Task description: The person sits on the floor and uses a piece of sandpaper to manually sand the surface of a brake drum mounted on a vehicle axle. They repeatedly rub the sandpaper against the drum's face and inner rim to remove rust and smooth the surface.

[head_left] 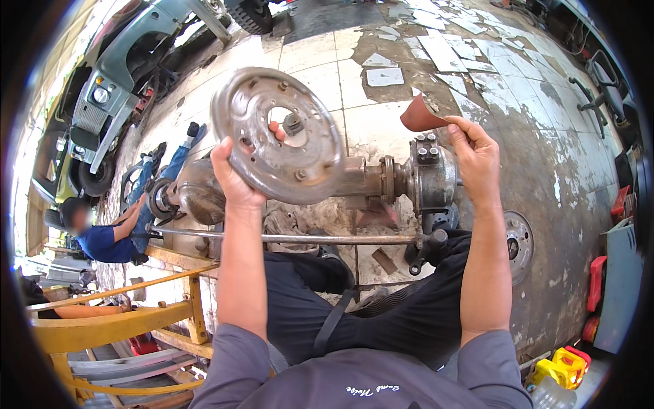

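A round, dull metal plate [310, 140], like a brake backing plate with a central hole and several smaller holes, is held up and tilted. My left hand [238, 174] is closed on its lower left rim, and fingertips show through its openings. In my right hand [475, 150], a curled piece of red-brown sandpaper [419, 117] is pinched between thumb and fingers, apart from the plate. Beneath both hands lies a vehicle axle [354, 183]. Its bolted end housing [434, 176] is just below the sandpaper, and the plate hides part of the axle tube.
A long metal rod [327, 239] runs in front of the axle. Another round plate [519, 247] lies on the floor at right. A person in blue [109, 238] works at the axle's left end. A yellow frame [122, 327] stands near left; broken tiles [443, 51] lie beyond.
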`<action>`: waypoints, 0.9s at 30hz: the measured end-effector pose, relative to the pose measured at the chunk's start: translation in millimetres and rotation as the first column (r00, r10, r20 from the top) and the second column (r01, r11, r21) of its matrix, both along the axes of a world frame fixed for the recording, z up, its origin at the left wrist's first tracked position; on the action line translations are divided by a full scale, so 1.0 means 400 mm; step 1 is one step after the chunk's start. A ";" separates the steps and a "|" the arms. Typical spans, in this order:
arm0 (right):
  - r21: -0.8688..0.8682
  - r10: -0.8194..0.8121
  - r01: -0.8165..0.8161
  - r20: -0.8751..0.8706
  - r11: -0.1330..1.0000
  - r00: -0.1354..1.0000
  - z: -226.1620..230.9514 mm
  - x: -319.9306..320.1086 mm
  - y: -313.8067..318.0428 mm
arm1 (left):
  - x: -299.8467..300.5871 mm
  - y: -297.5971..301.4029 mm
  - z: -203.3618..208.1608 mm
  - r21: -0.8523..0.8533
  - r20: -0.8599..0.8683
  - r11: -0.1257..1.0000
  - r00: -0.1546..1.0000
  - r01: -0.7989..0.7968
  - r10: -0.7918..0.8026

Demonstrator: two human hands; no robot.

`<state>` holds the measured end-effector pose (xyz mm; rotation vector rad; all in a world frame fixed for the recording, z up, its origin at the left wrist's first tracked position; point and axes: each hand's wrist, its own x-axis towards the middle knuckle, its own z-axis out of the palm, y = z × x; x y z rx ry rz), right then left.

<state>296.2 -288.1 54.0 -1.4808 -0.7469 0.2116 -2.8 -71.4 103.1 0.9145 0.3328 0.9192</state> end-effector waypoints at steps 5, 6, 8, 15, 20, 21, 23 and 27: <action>-0.015 0.012 -0.013 -0.045 1.000 0.999 0.008 -0.009 -0.002 | -0.021 -0.096 -0.146 -0.105 0.154 0.974 0.964 -0.203 0.217; -0.013 0.014 -0.015 -0.052 1.000 0.999 0.011 -0.010 -0.002 | -0.023 -0.129 -0.161 -0.147 0.123 0.953 0.952 -0.263 0.282; -0.035 0.027 -0.028 -0.040 0.999 0.999 0.010 -0.012 0.003 | -0.049 -0.162 -0.229 -0.231 0.219 0.965 0.960 -0.124 0.175; -0.106 0.023 -0.022 0.011 0.994 1.000 0.003 -0.026 0.020 | -0.099 -0.257 -0.370 -0.503 0.371 0.864 0.897 -0.023 0.240; -0.106 0.042 -0.041 0.009 0.993 0.999 0.007 -0.036 0.030 | -0.121 -0.286 -0.338 -0.497 0.227 0.864 0.948 -0.083 0.222; -0.119 0.041 -0.037 0.027 0.992 0.999 0.006 -0.036 0.030 | -0.137 -0.287 -0.342 -0.513 0.175 0.848 0.951 -0.132 0.254; -0.124 0.039 -0.038 0.006 0.992 0.999 0.010 -0.030 0.025 | -0.150 -0.292 -0.356 -0.527 0.057 0.818 0.950 -0.232 0.306; -0.100 0.050 -0.051 -0.010 0.994 0.999 0.019 -0.047 0.029 | -0.157 -0.305 -0.362 -0.484 -0.176 0.767 0.905 -0.422 0.387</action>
